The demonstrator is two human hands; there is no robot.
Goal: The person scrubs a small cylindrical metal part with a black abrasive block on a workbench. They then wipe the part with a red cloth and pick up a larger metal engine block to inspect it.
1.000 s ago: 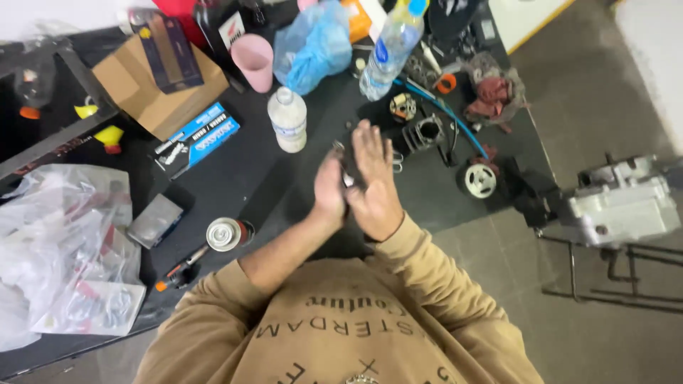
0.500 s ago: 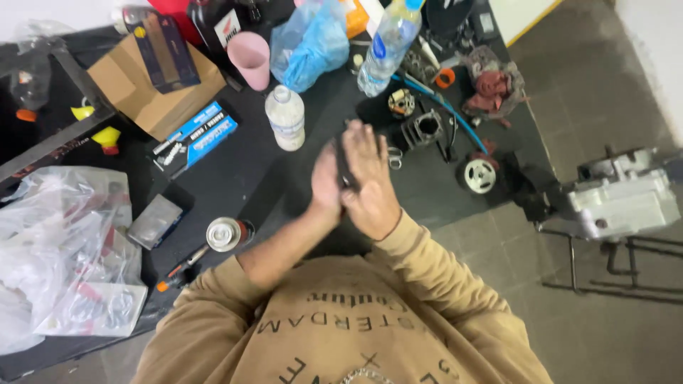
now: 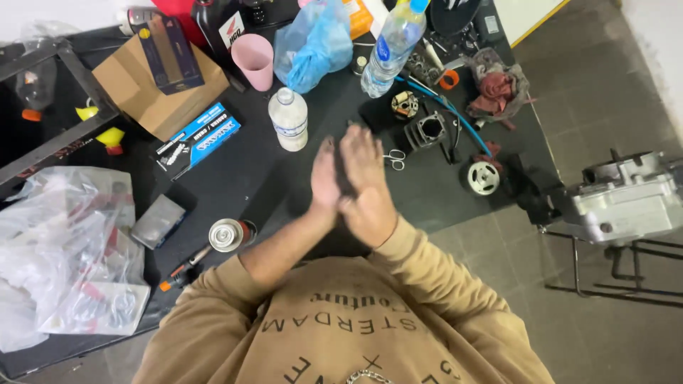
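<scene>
Black matting covers the cluttered bench (grey floor beside); left hand and right hand press palm to palm, fingers straight and together, above it.

Cluttered counter, hands above its middle
Small bottle just beyond left hand; scissors, engine cylinder beside right hand
</scene>
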